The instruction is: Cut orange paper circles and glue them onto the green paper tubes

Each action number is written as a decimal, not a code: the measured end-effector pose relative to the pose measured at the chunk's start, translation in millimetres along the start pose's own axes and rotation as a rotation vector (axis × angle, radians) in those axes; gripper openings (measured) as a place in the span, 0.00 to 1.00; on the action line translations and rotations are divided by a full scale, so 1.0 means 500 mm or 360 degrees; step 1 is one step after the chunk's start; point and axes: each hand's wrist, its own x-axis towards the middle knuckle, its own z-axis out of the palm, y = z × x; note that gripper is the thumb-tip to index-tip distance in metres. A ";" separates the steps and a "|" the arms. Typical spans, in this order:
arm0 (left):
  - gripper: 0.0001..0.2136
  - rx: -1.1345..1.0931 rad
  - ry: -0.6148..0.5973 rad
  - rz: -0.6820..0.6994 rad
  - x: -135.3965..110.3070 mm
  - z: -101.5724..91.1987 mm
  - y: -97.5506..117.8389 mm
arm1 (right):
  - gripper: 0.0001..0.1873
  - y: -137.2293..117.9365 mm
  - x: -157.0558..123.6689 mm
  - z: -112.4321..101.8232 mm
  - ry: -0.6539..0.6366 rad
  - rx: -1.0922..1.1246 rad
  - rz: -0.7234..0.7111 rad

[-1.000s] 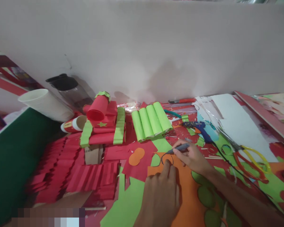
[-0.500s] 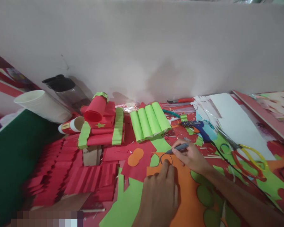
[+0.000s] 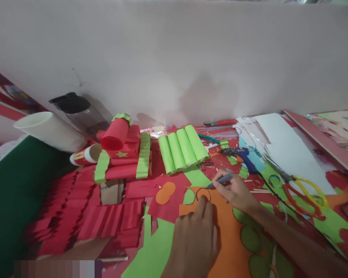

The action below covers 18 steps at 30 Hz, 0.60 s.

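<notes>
A grey marker (image 3: 219, 181) is pinched in my right hand (image 3: 231, 189). Its tip rests at the upper right of a dark circular outline (image 3: 198, 191) on an orange paper sheet (image 3: 229, 239). My left hand (image 3: 195, 233) lies palm down, stretched index finger pressing inside that circle; whether a loose disc is under the fingertip I cannot tell. Left of the circle, a round hole in the sheet shows green paper. Beside the sheet, two overlapping orange paper discs (image 3: 165, 193) lie on red paper (image 3: 166, 210).
Left are pleated red paper strips (image 3: 104, 220), a red-and-green paper model (image 3: 123, 154), a white cup (image 3: 50, 131) and a bottle (image 3: 78, 110). Green paper rolls (image 3: 184, 150) stand behind my hands. Rightward lie a blue glue gun (image 3: 242, 156), its cord, and yellow-and-orange-handled scissors (image 3: 303, 191).
The marker tip has moved rightward along the top of the circle, following its outline. My left hand stays at the same spot on the sheet.
</notes>
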 end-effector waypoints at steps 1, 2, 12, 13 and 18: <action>0.16 0.0006 0.0005 -0.0005 0.000 0.000 0.000 | 0.13 0.000 0.000 -0.001 -0.0006 0.0003 -0.0003; 0.16 0.0011 0.0010 -0.0010 0.001 -0.001 0.000 | 0.13 0.000 0.000 -0.001 -0.0012 0.0008 -0.0005; 0.14 -0.0004 -0.0059 0.0009 0.003 -0.005 0.001 | 0.11 -0.004 -0.001 -0.001 -0.0001 0.0006 -0.0069; 0.14 -0.0013 -0.0064 0.0013 0.004 -0.006 0.001 | 0.11 -0.004 -0.001 -0.001 0.0003 -0.0009 -0.0086; 0.15 -0.0004 -0.0044 0.0022 0.006 -0.008 0.000 | 0.10 -0.008 -0.003 -0.003 0.0029 -0.0038 -0.0119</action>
